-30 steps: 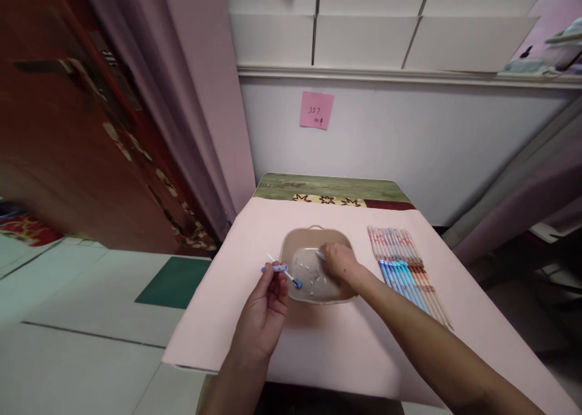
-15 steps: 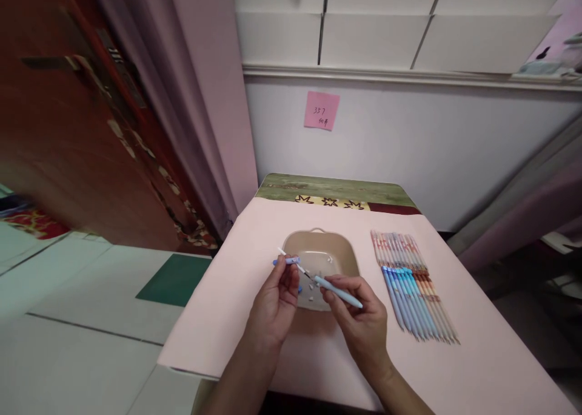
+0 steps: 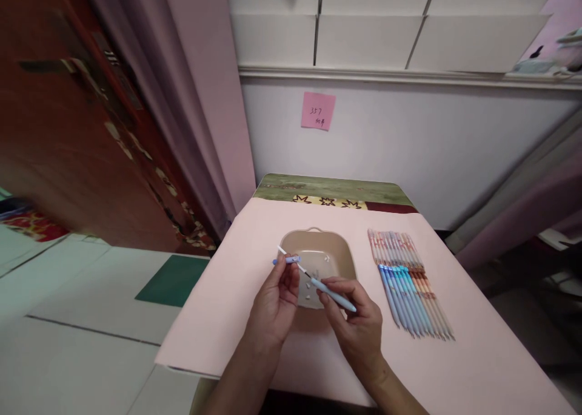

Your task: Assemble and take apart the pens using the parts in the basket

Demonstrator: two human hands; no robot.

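Over the near part of a beige tray (image 3: pixel 348 251), my left hand (image 3: pixel 277 296) pinches a short blue-violet pen piece (image 3: pixel 293 259) together with a thin white refill (image 3: pixel 282 250). The refill slants down to the right, its dark end meeting the mouth of a light blue pen barrel (image 3: pixel 334 295). Closed fingers of my right hand (image 3: pixel 359 318) hold that barrel, tilted with its narrow end toward the lower right. I cannot tell how far the refill tip is inside it. Small white bits (image 3: pixel 308 286) lie in the tray.
Right of the tray lie a row of blue and brownish pens (image 3: pixel 416 303) and, behind it, a row of clear pens with reddish patterns (image 3: pixel 395 247). A pink cover (image 3: pixel 218 306) spreads over the table. A pink note (image 3: pixel 318 110) is stuck to the wall behind.
My right hand has brought the light blue barrel slightly left, and its mouth now meets the refill's dark end. My left hand is nearly still. The view has shifted a little.
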